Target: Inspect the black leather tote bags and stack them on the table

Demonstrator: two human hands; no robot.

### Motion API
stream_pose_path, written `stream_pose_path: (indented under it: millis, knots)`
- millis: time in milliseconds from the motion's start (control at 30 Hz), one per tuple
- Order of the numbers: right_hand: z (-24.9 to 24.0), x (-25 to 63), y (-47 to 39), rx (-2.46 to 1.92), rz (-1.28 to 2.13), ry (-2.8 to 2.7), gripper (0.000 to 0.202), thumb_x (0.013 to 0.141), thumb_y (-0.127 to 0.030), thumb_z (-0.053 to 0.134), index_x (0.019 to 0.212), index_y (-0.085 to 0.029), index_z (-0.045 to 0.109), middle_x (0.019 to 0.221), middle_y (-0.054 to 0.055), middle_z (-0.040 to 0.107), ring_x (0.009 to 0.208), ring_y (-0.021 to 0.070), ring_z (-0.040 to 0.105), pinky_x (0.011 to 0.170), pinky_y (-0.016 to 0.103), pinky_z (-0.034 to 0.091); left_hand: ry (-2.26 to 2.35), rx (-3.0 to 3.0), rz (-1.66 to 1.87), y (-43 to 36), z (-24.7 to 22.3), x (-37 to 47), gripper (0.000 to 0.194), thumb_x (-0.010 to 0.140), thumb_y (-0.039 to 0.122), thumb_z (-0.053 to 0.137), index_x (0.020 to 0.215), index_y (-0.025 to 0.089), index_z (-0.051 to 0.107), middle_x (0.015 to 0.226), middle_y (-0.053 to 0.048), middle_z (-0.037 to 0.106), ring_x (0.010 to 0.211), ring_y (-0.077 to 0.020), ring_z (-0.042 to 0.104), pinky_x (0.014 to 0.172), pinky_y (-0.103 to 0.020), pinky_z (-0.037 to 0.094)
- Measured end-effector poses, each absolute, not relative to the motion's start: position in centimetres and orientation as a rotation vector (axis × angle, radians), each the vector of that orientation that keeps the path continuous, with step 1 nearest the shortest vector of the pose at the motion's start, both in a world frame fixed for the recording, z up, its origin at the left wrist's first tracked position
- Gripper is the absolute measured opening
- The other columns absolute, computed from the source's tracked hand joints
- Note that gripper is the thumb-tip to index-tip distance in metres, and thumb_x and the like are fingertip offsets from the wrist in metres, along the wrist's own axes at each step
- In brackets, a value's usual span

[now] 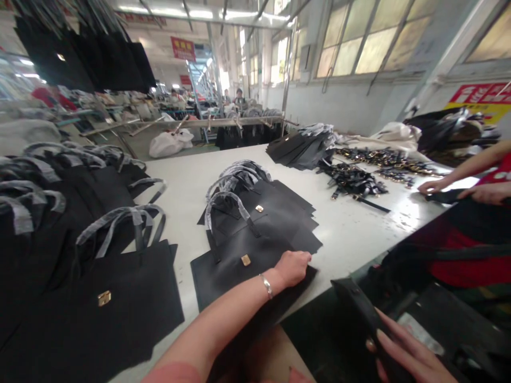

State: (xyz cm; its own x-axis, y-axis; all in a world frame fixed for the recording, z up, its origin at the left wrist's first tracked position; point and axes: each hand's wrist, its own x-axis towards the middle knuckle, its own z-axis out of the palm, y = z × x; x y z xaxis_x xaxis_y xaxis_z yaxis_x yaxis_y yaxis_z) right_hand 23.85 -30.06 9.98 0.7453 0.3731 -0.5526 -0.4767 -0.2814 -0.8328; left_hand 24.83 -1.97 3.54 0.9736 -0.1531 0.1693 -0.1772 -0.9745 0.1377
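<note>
Right hand [409, 348] clasping black piece [358, 302], left hand [293, 268] fisted on black bag [223, 274], near its corner

The only view looks from the person's head, above and behind the fingers of the left hand [293, 269] and right hand [411, 348], facing forward and down. Both hands appear close; beyond their fingers, the wide view runs across the white table [179, 213] to distant windows [371, 37].

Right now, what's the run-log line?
left hand: fingers curled at edge of black bag | right hand: holding long dark piece | table: more bags, strap pile
</note>
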Motion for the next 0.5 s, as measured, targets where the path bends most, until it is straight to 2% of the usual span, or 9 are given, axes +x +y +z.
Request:
stream_pose_path:
  millis: [67, 133, 233, 300, 500]
  knots:
    - [10.6, 23.9, -29.0, -1.672, 0.856, 0.061, 0.094, 0.07, -0.054, 0.074, 0.147, -0.017, 0.034, 0.072, 0.002, 0.071, 0.048, 0.0161, 0.061, 0.043, 0.025, 0.049, -0.122, 2.93, 0.245, -1.9, 3.7, 23.9, 0.029, 0.097, 0.013, 0.028, 0.104, 0.017, 0.056, 0.093, -0.005, 0.068, 0.083, -0.0149, 0.066, 0.072, -0.026, 0.053]
    - [10.6, 24.2, -28.3, -1.671, 0.925, 0.018, 0.095, 0.069, -0.052, 0.074, 0.148, -0.017, 0.033, 0.072, 0.002, 0.071, 0.048, 0.0167, 0.061, 0.042, 0.025, 0.049, -0.061, 2.896, 0.273, -2.0, 3.6, 22.6, 0.027, 0.097, 0.018, 0.033, 0.114, 0.018, 0.054, 0.111, -0.006, 0.066, 0.102, -0.015, 0.063, 0.087, -0.027, 0.051]
    - [9.7, 24.6, -27.8, -1.691, 0.969, -0.024, 0.091, 0.07, -0.051, 0.071, 0.147, -0.019, 0.035, 0.069, 0.001, 0.07, 0.043, 0.0158, 0.06, 0.037, 0.024, 0.047, -0.006, 2.85, 0.338, -2.4, 3.0, 20.7, 0.037, 0.093, 0.03, 0.048, 0.127, 0.015, 0.05, 0.139, -0.01, 0.051, 0.132, -0.0231, 0.043, 0.113, -0.04, 0.033]
    - [9.1, 24.9, -27.4, -1.698, 0.98, -0.018, 0.084, 0.073, -0.05, 0.068, 0.146, -0.02, 0.039, 0.065, 0.0, 0.068, 0.039, 0.0143, 0.059, 0.034, 0.022, 0.044, 0.002, 2.815, 0.348, -2.5, 2.5, 19.9, 0.042, 0.093, 0.033, 0.049, 0.13, 0.014, 0.049, 0.145, -0.011, 0.045, 0.138, -0.0246, 0.035, 0.118, -0.044, 0.024]
    - [10.0, 27.3, -23.9, -1.631, 1.093, -0.136, 0.067, 0.081, -0.046, 0.064, 0.138, -0.017, 0.044, 0.063, 0.0, 0.067, 0.039, 0.0142, 0.06, 0.034, 0.021, 0.046, -0.013, 2.753, 0.338, -2.4, 2.0, 19.7, 0.046, 0.092, 0.026, 0.045, 0.135, 0.009, 0.044, 0.145, -0.015, 0.044, 0.138, -0.024, 0.036, 0.118, -0.043, 0.025]
